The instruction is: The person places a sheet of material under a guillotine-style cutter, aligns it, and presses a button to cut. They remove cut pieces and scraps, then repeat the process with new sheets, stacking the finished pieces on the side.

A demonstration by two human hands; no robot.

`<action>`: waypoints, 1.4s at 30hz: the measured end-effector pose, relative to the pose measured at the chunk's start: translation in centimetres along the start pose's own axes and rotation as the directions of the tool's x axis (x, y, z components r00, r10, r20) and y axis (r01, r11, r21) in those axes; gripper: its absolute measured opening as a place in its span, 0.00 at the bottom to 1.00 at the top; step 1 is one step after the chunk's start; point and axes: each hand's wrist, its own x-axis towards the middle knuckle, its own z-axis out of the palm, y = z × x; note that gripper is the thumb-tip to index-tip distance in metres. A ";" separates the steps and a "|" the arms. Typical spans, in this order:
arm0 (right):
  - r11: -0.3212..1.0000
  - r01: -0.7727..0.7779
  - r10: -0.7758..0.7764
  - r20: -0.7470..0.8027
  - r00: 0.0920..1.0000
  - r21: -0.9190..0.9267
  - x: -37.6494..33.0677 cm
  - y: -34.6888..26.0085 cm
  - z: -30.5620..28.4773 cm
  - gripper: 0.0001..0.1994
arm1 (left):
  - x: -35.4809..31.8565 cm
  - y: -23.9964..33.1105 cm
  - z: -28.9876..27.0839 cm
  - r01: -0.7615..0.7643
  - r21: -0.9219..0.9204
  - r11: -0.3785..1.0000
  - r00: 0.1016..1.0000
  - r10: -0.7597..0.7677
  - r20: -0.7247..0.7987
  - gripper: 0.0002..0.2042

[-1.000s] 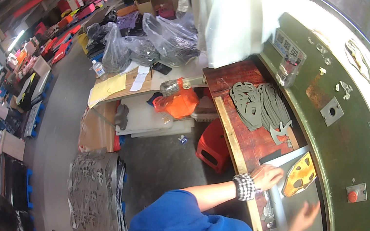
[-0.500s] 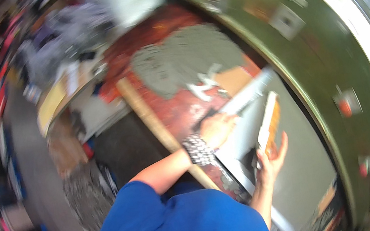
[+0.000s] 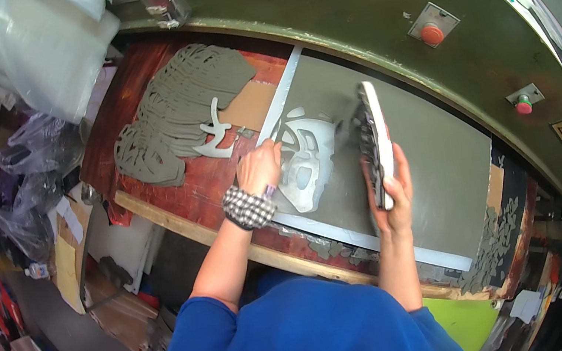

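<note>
My right hand (image 3: 395, 193) grips what looks like a cutting die (image 3: 379, 128), held on edge above a dark grey sheet (image 3: 438, 170). The die shows a pale edge and a dark, studded face. My left hand (image 3: 261, 166), with a checked cuff at the wrist, has its fingers pressed together at the sheet's left border; what they pinch, if anything, is hidden. Between my hands a curved, branching opening (image 3: 306, 171) in the sheet shows a pale surface. Left of my left hand, a pile of grey cut pieces (image 3: 185, 102) lies beside a white curved piece (image 3: 216, 138).
A green machine body (image 3: 343, 14) with a red button (image 3: 431, 34) runs along the far side. A wooden rail (image 3: 175, 214) borders the near side. Grey scraps (image 3: 493, 251) lie at the right end. Plastic bags (image 3: 40, 154) stand at the left.
The view has turned, and the work surface now lies more crosswise. The die in my right hand has turned from its orange side to its pale edge. My left hand stays at the sheet's border.
</note>
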 end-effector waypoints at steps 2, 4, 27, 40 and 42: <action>0.922 0.149 -0.154 0.014 0.988 -0.356 -1.6 -1.5 -0.9 0.45 | -0.2 -1.1 0.4 -0.036 -0.023 0.999 0.997 0.037 0.070 0.11; 0.850 0.196 -0.221 0.007 0.975 -0.489 -3.7 -2.9 -1.9 0.47 | -0.6 -1.7 0.9 -0.105 -0.079 0.991 0.994 0.103 -0.025 0.10; 0.041 0.282 -0.143 0.274 0.951 -0.959 -2.1 3.9 -1.2 0.55 | -1.4 -3.2 1.2 -0.248 -0.332 0.910 0.916 0.109 -0.385 0.09; -0.205 -0.088 -0.915 0.159 0.370 -0.975 8.1 -22.0 -12.9 0.39 | -0.8 0.3 4.0 -0.412 -0.212 0.886 0.903 0.365 -0.229 0.09; -0.107 -0.093 -0.941 0.071 0.330 -0.990 8.9 -21.0 -13.0 0.40 | 0.8 0.5 5.0 -0.351 -0.202 0.915 0.913 0.286 -0.290 0.08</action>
